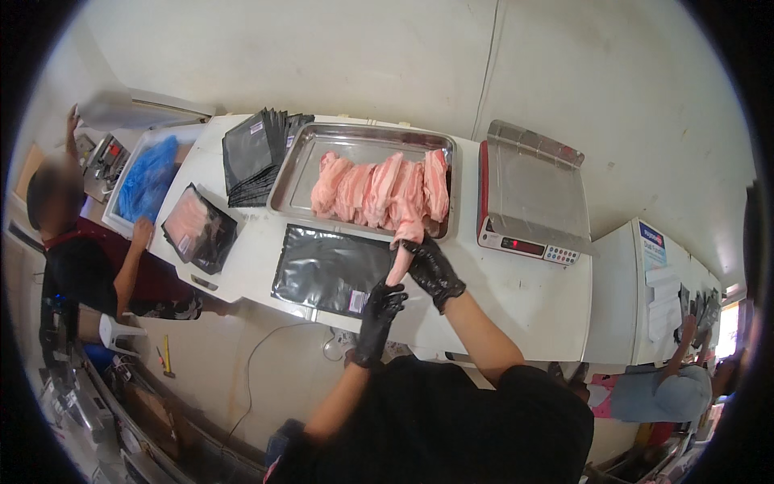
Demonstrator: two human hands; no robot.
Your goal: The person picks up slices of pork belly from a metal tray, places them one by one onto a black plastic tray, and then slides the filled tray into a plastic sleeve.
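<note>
Both my hands wear black gloves at the near edge of a stainless steel tray (296, 181). Between them stretches a strip of raw pork belly (401, 264); my right hand (432, 269) grips it near the tray's rim, and my left hand (381, 320) has its fingers at the lower end. Several folded bundles of raw pork belly (375, 187) lie side by side in the tray. A flat black-backed plastic pouch (329, 269) with a label lies left of my hands. A stack of such pouches (251, 154) sits left of the tray, and a pouch with meat inside (193, 227) lies further left.
A digital scale (532, 187) with a clear cover stands right of the tray. Beyond it is a white chest freezer (617, 290). At the left, a person (91, 260) stands by a white box (112, 212) holding blue plastic. Another person (659, 387) is at the far right.
</note>
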